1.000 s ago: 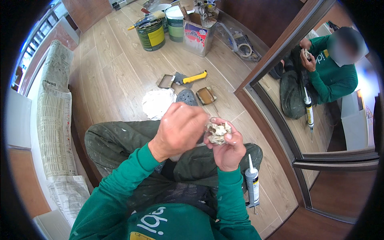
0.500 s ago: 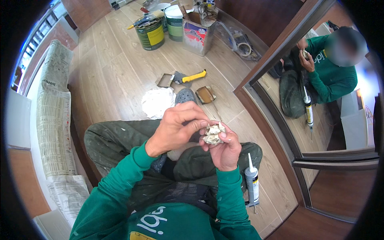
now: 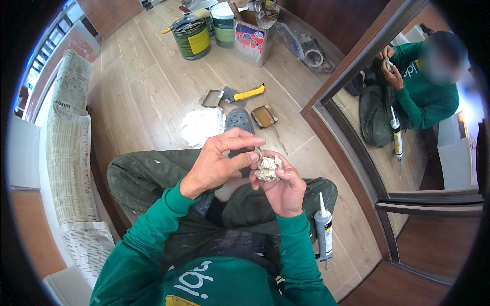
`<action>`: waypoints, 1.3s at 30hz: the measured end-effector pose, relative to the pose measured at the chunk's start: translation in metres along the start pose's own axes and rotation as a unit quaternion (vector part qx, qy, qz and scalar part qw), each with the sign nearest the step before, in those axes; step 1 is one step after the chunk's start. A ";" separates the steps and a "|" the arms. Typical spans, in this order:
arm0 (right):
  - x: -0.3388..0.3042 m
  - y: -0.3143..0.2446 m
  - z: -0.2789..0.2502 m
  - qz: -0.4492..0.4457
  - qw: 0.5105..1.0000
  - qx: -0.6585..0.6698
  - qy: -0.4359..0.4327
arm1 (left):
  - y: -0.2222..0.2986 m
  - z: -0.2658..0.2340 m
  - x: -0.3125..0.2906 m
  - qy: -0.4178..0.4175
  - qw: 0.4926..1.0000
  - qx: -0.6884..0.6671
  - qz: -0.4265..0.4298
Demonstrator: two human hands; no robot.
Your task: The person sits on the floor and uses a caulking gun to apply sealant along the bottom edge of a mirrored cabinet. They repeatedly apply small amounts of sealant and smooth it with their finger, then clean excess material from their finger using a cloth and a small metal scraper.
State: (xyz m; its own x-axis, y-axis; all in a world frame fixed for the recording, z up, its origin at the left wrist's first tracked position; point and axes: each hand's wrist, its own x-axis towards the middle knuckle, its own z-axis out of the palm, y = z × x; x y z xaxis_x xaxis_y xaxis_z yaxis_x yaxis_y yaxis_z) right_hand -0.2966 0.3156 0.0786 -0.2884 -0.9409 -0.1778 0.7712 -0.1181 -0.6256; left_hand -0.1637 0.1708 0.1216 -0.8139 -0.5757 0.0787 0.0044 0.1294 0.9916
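Observation:
Seated cross-legged on the floor, I have a crumpled wad of pale, creased paper-like material (image 3: 268,169) before me. It rests in my right hand (image 3: 287,195), whose fingers curl round it with the thumb on its near side. From the left, my left hand (image 3: 215,162) meets the wad's top edge, thumb and forefinger pinching a small raised end of it. The other left fingers stretch out above. Whether anything lies inside the wad is hidden. Just past my hands are a grey clog (image 3: 239,121), a white cloth (image 3: 203,126) and a shallow brown container (image 3: 264,117).
A yellow-handled tool (image 3: 249,92) lies beside a small open frame (image 3: 211,98). Paint buckets (image 3: 192,42) and a metal can (image 3: 251,45) stand farther off. A sealant cartridge (image 3: 323,229) is by my right knee. Mirrored doors (image 3: 352,148) rise at right; newspaper (image 3: 71,168) covers the left ledge.
Both hands have shifted slightly left with the wad. The wad has turned a little in my right hand, and my left fingertips have moved up to its top edge.

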 end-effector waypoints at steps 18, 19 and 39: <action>-0.004 0.011 -0.002 0.015 0.997 -0.069 0.034 | -0.015 0.000 -0.006 -0.026 0.995 0.076 0.056; -0.004 0.012 -0.001 0.013 0.996 -0.084 0.036 | -0.016 0.002 -0.008 -0.015 0.999 0.039 0.022; -0.004 0.037 -0.006 -0.011 0.997 -0.017 0.078 | -0.028 0.008 -0.021 0.000 0.990 0.120 0.070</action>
State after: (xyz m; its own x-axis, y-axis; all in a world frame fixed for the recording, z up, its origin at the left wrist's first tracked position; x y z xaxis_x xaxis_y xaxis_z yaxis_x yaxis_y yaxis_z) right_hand -0.2702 0.3168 0.0511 -0.3919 -0.8773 -0.2768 0.7444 -0.1256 -0.6559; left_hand -0.1514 0.1853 0.0919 -0.8149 -0.5386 0.2144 -0.0203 0.3961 0.9180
